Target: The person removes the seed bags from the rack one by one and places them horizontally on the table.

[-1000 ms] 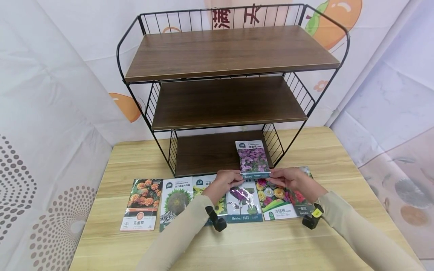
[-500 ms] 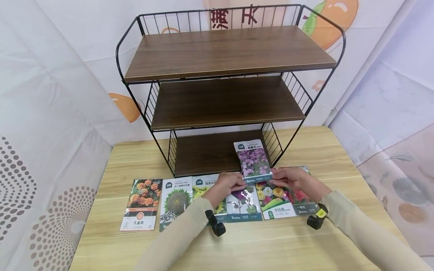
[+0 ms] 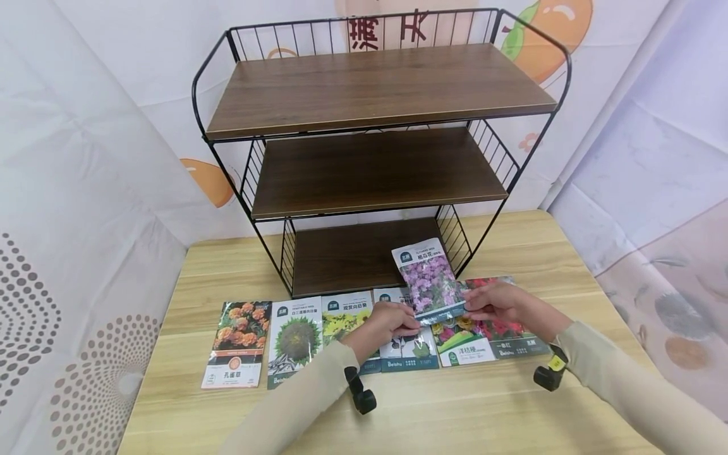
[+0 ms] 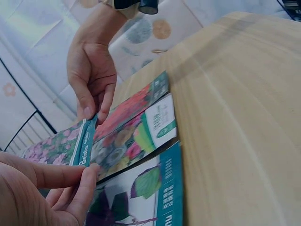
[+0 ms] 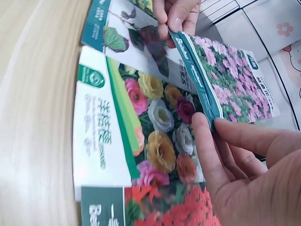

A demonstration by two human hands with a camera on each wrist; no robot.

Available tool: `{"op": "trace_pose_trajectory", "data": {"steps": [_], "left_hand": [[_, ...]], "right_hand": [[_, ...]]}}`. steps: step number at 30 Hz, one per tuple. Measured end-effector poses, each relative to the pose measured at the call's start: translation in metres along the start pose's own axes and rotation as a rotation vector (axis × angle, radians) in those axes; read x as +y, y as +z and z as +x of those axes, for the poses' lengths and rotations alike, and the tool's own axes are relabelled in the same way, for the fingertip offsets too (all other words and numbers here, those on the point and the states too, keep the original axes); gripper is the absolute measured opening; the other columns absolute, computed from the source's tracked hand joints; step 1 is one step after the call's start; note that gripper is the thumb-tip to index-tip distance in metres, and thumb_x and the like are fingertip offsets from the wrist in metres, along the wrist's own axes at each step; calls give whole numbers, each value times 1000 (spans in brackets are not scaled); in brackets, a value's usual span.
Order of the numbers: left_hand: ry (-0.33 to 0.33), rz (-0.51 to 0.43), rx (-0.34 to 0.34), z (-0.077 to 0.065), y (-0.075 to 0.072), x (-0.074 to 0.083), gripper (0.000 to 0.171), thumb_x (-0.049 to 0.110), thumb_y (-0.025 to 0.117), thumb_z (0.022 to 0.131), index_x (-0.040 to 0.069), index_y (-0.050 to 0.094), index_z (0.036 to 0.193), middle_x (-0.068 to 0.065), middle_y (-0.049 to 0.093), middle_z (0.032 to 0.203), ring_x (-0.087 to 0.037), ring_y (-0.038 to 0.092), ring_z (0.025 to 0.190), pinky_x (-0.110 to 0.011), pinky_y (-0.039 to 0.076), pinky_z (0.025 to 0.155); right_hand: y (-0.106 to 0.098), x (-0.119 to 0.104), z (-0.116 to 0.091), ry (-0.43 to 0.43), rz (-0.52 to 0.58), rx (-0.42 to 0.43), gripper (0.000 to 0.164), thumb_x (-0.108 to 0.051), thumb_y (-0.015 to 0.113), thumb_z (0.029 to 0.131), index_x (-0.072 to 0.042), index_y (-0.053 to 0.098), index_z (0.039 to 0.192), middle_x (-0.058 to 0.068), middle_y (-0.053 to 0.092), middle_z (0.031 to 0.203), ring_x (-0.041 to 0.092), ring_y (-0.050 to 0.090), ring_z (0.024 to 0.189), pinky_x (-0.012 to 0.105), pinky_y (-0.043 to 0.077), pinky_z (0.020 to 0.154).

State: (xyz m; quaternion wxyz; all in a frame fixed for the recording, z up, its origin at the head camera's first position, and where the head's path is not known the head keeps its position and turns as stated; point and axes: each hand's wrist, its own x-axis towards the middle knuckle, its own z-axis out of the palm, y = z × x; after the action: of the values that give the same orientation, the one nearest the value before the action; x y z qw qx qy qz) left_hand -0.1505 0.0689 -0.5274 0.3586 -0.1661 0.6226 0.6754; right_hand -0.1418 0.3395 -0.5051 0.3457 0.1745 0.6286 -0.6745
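Both hands hold a seed packet with pink-purple flowers (image 3: 428,278) by the corners of its green bottom edge. My left hand (image 3: 387,325) pinches the left corner between thumb and fingers; in the left wrist view the green edge strip (image 4: 84,146) looks folded. At the other corner, my right hand (image 3: 500,303) pinches with thumb and fingertips, also plain in the right wrist view. The packet slants, its white top overlapping the bottom shelf (image 3: 347,256) in the head view. Below it lie a packet with purple blooms and leaves (image 5: 141,40) and one with mixed roses (image 5: 160,122).
A row of packets lies on the wooden table (image 3: 443,411): orange marigolds (image 3: 239,344), a sunflower (image 3: 297,341), yellow flowers (image 3: 347,322), and red flowers (image 3: 514,344) at the right. Behind stands a three-tier rack (image 3: 375,170) with black wire sides.
The held packet has come nearer the body and turned, its lower edge now lower and slanting. The right hand has shifted right and down; the left hand has dropped a little. The head view has shifted slightly.
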Motion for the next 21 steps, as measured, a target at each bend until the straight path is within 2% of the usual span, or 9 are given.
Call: {"op": "trace_pose_trajectory", "data": {"steps": [6, 10, 16, 21], "left_hand": [[-17, 48, -32, -11, 9, -7, 26, -20, 72, 80, -8, 71, 104, -24, 73, 88, -30, 78, 81, -32, 67, 76], [-16, 83, -60, -16, 16, -14, 24, -20, 71, 81, -8, 71, 101, -25, 74, 90, -34, 78, 87, -32, 67, 75], [-7, 97, -99, -23, 28, -24, 21, -23, 70, 79, -8, 69, 92, -23, 72, 85, -36, 78, 85, -34, 68, 73], [1, 98, -133, -30, 38, -31, 21, -26, 68, 78, -8, 68, 88, -28, 73, 84, -40, 77, 86, -36, 68, 73]], "right_hand": [[-7, 4, -12, 32, -90, -30, 14, 7, 61, 96, -3, 70, 98, 7, 75, 85, 16, 76, 83, 25, 66, 77], [-11, 6, -22, 74, -159, -53, 12, 8, 63, 94, -2, 70, 95, 6, 75, 84, 15, 76, 80, 26, 66, 76], [-19, 11, -35, 108, -297, -94, 9, 7, 66, 91, -1, 68, 93, 5, 75, 81, 16, 77, 79, 24, 66, 73], [-27, 16, -43, 113, -372, -120, 9, 6, 68, 89, -3, 68, 89, 5, 74, 80, 16, 76, 79, 25, 66, 73]]}}
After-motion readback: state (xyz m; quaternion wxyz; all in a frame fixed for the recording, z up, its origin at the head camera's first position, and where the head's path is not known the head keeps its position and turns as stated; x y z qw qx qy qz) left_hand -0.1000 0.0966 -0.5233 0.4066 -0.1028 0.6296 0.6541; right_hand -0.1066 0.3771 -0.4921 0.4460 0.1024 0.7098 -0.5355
